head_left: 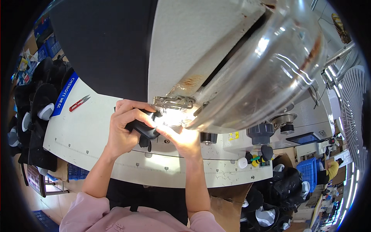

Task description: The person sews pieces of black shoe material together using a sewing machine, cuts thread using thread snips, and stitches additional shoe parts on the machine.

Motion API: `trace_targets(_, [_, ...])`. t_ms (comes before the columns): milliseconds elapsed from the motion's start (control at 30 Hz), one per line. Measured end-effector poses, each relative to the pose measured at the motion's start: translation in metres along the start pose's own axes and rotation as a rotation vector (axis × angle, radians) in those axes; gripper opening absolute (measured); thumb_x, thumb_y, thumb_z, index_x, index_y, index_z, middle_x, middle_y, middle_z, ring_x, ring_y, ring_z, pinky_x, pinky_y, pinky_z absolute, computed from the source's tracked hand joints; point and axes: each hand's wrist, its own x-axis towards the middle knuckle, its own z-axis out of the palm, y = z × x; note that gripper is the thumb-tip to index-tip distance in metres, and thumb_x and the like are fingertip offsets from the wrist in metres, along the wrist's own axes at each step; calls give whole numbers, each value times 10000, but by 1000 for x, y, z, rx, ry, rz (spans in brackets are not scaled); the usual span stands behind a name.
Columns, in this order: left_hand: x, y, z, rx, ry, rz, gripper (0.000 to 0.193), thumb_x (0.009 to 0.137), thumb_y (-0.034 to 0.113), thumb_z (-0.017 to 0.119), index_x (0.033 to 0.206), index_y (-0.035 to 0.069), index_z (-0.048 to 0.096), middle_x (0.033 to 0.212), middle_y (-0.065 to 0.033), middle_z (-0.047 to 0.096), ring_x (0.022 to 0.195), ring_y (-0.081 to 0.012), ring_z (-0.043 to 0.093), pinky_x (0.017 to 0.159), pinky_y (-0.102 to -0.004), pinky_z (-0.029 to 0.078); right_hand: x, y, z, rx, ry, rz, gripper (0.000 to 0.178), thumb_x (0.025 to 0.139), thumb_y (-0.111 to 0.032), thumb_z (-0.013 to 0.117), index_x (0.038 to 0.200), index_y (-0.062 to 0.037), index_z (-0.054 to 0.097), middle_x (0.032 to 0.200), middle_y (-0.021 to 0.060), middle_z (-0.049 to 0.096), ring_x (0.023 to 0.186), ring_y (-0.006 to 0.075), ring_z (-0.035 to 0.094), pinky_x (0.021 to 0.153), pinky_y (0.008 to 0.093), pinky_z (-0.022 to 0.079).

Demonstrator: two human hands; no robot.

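A white, smooth counter with a curved front edge and little ruler marks runs under everything. On it stands a big, hard, white machine, cut off at the top. A flat, dull black panel lies to its left; its top is cut off too. A big, rounded, see-through, shiny cover with brown, rusty-looking streaks hides part of the machine. Heaps of soft black and grey things sit at both sides, too jumbled to make out.

The left hand grasps a smooth, black, rounded piece in front of the machine, just below a bent metal part. The right hand reaches to the piece's right end. A bright white glow hides its fingertips, so I cannot tell if they pinch it. Small snips with red handles and pointy metal blades lie on the counter, well apart from the hands.
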Motion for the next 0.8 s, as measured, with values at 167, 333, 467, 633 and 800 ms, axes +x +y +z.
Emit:
trace_targets(167, [-1,2,2,28,3,9,298,579,-132,626,713,130,670,959,-3,696,904,-161,571,852,-289,332,0,3,-1,127,-14,26,489,718,16,799,1153,26,574,1076,82,630,968,160,604,850,293,513])
trace_targets(333, [0,4,-1,8,16,-25,289,588,-129,630,723,122,676,977,0,685,920,-175,564,859,-287,339,-2,1,3,87,14,74,471,730,24,788,1148,28,571,1067,78,627,958,155,600,870,291,499])
trace_targets(467, [8,5,0,-10,40,13,284,602,-128,631,745,113,682,924,1,659,944,-201,532,866,-304,355,1,6,5,93,55,89,406,769,15,766,1130,26,581,1063,72,629,946,140,595,855,282,492])
trace_targets(633, [8,3,3,2,43,0,294,600,-130,624,744,119,682,910,5,653,932,-211,527,857,-312,362,2,16,3,77,83,-1,321,786,21,749,1077,29,615,1007,70,645,899,133,604,818,275,497])
trace_targets(800, [-1,-7,10,-19,61,-114,350,581,-149,545,748,121,690,885,7,674,892,-208,546,849,-312,361,4,21,-1,144,75,10,247,800,22,726,1034,37,650,950,91,678,846,134,631,790,280,517])
